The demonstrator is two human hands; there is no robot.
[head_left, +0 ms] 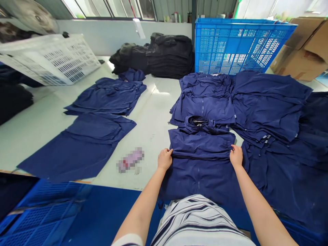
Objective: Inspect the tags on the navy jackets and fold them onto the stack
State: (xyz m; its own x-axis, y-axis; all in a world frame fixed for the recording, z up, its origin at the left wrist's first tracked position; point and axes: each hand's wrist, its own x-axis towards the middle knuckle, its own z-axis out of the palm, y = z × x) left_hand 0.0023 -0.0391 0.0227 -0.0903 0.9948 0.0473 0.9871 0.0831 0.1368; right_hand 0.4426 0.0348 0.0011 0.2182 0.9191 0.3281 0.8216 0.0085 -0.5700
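**Left to right:** a white perforated crate (48,59) is shown tilted above the tabletop (151,102), with folded navy garments (107,95) laid on it. The left hand (164,159) and right hand (236,155) are placed well apart on the folded edge of a navy zip jacket (200,177); whether each grip is clamped cannot be told. Further navy garments (269,106) are stacked beside it, before a blue perforated crate (238,44).

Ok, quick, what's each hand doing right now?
Left hand: closed, holding the navy jacket at its fold.
Right hand: closed, holding the same fold.
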